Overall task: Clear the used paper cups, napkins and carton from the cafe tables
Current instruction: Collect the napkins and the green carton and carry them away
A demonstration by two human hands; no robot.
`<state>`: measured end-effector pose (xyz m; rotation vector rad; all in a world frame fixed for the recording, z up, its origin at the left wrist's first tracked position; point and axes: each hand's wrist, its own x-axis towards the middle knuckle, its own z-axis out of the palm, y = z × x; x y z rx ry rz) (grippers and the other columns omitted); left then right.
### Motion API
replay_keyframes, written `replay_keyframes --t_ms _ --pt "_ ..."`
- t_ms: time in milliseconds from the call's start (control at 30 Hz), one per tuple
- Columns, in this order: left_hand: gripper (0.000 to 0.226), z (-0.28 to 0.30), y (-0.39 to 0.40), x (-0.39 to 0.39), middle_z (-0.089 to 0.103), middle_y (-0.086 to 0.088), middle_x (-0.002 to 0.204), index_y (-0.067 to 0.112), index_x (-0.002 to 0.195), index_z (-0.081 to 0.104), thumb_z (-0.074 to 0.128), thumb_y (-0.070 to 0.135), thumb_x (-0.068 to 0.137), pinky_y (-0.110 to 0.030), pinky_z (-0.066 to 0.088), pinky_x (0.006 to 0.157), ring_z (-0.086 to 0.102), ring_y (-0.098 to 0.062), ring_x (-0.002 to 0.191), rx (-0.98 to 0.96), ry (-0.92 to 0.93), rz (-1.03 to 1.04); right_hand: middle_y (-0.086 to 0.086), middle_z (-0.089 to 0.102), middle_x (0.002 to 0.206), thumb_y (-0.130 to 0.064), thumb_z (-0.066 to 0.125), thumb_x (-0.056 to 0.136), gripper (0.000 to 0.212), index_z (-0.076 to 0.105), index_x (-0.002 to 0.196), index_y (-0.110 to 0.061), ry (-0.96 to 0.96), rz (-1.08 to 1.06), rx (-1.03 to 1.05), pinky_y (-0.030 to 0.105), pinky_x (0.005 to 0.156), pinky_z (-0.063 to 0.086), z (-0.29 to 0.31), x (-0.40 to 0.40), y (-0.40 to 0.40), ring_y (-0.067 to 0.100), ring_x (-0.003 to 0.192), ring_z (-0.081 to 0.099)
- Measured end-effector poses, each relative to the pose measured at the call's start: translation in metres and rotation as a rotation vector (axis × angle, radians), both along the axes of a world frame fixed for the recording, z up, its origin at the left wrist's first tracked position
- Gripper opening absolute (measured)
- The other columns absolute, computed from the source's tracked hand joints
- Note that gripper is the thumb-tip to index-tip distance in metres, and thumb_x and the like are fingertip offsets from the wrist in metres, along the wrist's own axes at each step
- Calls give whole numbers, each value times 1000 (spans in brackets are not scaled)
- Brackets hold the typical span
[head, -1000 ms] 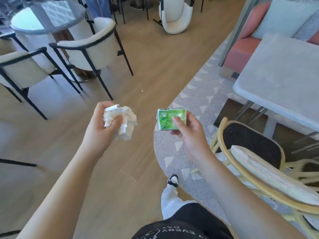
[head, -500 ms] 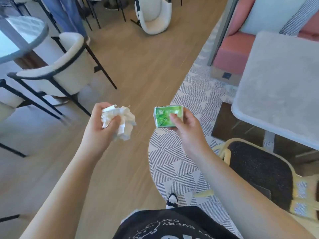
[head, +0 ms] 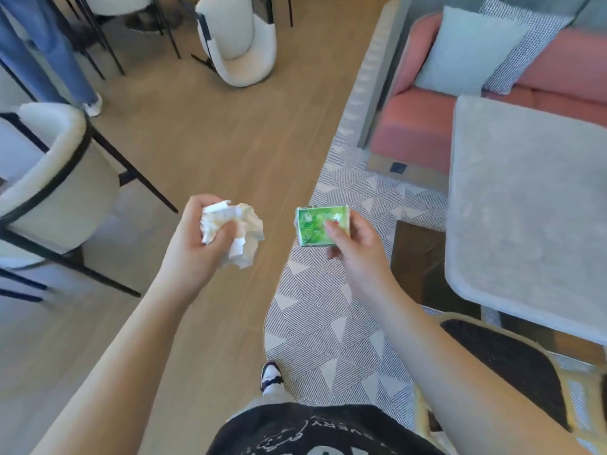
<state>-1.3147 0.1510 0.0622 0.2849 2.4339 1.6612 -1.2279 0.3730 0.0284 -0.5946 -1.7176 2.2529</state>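
We are carrying both bits of rubbish in mid-air over the floor: our left hand (head: 197,247) is curled tight round a crumpled napkin (head: 239,234), and our right hand (head: 354,247) pinches the green carton (head: 317,229) between thumb and fingers. Over the last second our view has swung and moved on: the white chair (head: 49,178) on the left has slid nearer the edge of the frame, the grey table (head: 525,198) and pink sofa (head: 460,119) on the right have grown larger, and the wicker chair (head: 512,362) has dropped lower. Neither grip has changed. We judge that we are walking off with the load, and no bin shows yet, so dropping it remains to be done.
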Motion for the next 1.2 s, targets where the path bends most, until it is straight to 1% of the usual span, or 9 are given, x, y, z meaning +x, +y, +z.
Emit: replay_keyframes --t_ms 100,167,300,500,667,867,1033,1133,1200 --pt "21 9 7 -57 65 23 82 47 102 52 59 38 85 -32 49 69 59 -2 71 -26 -10 -49 3 69 96 -17 67 98 9 70 105 -21 -18 -47 9 26 65 49 2 -40 12 23 81 55" --pt "21 12 15 -91 64 25 80 48 102 52 57 40 83 -31 48 67 58 1 69 -22 -8 -80 1 71 97 -19 66 98 9 70 104 -23 -25 -73 22 24 66 52 4 -65 21 20 82 59" --pt "22 17 45 -150 65 27 80 49 103 52 57 38 84 -28 45 64 59 5 66 -13 12 -115 0 74 100 -15 64 99 17 73 96 -29 13 -128 6 25 69 53 9 -117 44 19 88 65" --pt "24 12 115 -240 65 25 84 49 105 53 58 35 86 -29 48 66 60 1 69 8 20 -166 1 76 105 -19 66 98 10 71 105 -23 33 -160 24 22 68 55 1 -203 107 13 89 71" --pt "25 13 189 -316 66 26 85 49 104 54 58 32 85 -28 49 66 61 0 68 11 18 -184 0 77 100 -25 68 87 10 74 94 -29 84 -197 -74 25 62 56 7 -278 180 15 89 74" --pt "26 20 268 -403 66 22 82 46 106 55 59 32 85 -22 47 62 61 1 69 22 3 -181 -2 77 100 -29 67 89 12 76 94 -36 114 -198 14 24 72 56 21 -375 259 16 92 73" --pt "25 18 308 -482 67 23 84 46 106 55 60 30 87 -14 48 57 60 4 67 -14 45 -187 -1 76 102 -34 69 88 11 75 97 -34 157 -145 32 25 77 56 24 -459 299 16 97 72" --pt "27 9 326 -542 67 23 87 48 105 53 61 25 92 -21 47 61 61 2 70 -42 79 -183 2 76 102 -33 70 87 12 75 99 -32 139 -127 34 28 80 58 16 -513 319 18 97 72" --pt "29 1 336 -585 66 23 85 49 104 53 61 25 92 -19 47 60 61 2 68 -45 84 -181 0 76 100 -25 68 91 12 74 100 -29 122 -141 24 26 76 57 9 -554 330 16 94 72"
